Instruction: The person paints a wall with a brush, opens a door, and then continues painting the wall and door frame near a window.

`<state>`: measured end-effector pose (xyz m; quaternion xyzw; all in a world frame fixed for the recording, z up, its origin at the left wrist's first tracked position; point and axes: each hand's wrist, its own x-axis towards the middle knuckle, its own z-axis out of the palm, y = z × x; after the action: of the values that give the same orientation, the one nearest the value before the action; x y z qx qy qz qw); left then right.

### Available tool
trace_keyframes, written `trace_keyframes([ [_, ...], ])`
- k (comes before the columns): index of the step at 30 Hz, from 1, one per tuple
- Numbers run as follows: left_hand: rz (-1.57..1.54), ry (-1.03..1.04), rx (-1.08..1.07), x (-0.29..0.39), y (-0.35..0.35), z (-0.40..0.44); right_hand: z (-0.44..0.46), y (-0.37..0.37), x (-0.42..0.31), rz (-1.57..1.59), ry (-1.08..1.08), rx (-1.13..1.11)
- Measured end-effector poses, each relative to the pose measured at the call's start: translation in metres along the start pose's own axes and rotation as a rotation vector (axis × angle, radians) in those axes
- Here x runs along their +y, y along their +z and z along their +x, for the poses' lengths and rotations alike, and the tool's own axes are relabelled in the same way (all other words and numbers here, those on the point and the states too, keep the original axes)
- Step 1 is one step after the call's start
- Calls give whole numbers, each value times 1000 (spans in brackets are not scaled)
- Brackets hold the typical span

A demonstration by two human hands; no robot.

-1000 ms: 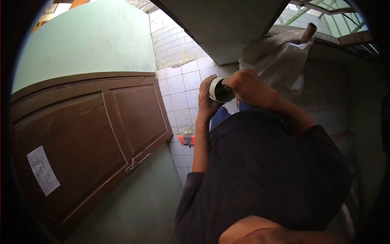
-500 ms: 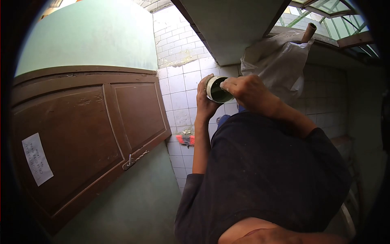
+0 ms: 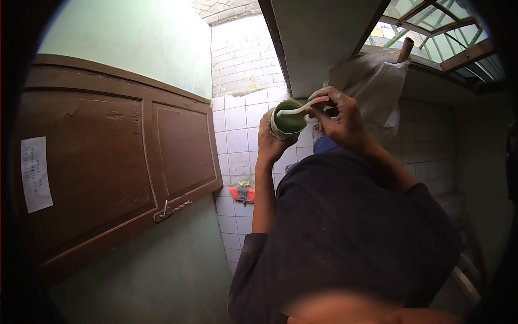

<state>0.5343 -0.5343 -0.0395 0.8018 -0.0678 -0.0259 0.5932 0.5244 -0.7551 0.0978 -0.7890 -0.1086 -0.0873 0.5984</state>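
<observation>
My left hand (image 3: 271, 141) is wrapped round a pale can (image 3: 273, 127), its mouth tilted towards me. Green paint (image 3: 291, 124) coats the inside and lies in it. Over the rim, my right hand (image 3: 338, 116) pinches a slim, curved whitish stick with a pink-red end (image 3: 294, 111). The red part sits at my fingers, while the pale far end reaches into the can's mouth. Its exact kind I cannot make out. Whitish smears mark my right fingers.
A brown wooden door (image 3: 91, 135) with a paper note (image 3: 36, 174) stands left. Below, on white floor tiles (image 3: 237, 133), lies a red-and-grey brush head (image 3: 243, 195) beside debris. A pale plastic sack (image 3: 367, 81) holding a brown tube (image 3: 406, 49) stands near the window (image 3: 431, 21).
My right hand has risen from the can's mouth, bringing the stick into view. The can's opening now faces me more, showing more green inside. The view has shifted slightly.
</observation>
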Motion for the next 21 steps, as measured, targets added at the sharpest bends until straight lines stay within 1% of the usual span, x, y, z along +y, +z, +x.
trace_keyframes([
  [1, -6, 38, -15, 5, -2, -2, -3, 2, 2, -7, -8, 3],
  [2, -11, 73, -30, 10, -3, -5, -6, 5, 6, 106, 32, 60],
  [3, 20, 64, -34, 14, -4, -7, -10, 6, 7, 220, 75, 116],
  [7, -3, 19, -71, 16, -4, -15, -22, 4, 6, 166, 49, 203],
  [9, 49, 22, -102, 17, -4, -17, -22, 5, 17, 133, -95, 316],
  [10, 44, 28, -107, 17, -4, -18, -23, 4, 20, 126, -98, 321],
  [12, 60, 68, -122, 18, -3, -20, -24, 1, 27, -21, -16, 386],
  [13, 55, 72, -123, 18, -3, -20, -24, -1, 29, -27, -19, 389],
  [15, 59, 50, -145, 17, -3, -22, -25, -2, 35, 103, 138, 425],
  [16, 55, 52, -144, 17, -2, -23, -24, -3, 39, 99, 136, 424],
  [18, 80, 98, -140, 17, 0, -23, -22, -3, 48, 275, 210, 518],
  [19, 76, 101, -140, 17, 0, -23, -22, -6, 60, 271, 208, 519],
  [21, 80, 74, -145, 17, 3, -23, -24, -13, 85, 318, 302, 461],
])
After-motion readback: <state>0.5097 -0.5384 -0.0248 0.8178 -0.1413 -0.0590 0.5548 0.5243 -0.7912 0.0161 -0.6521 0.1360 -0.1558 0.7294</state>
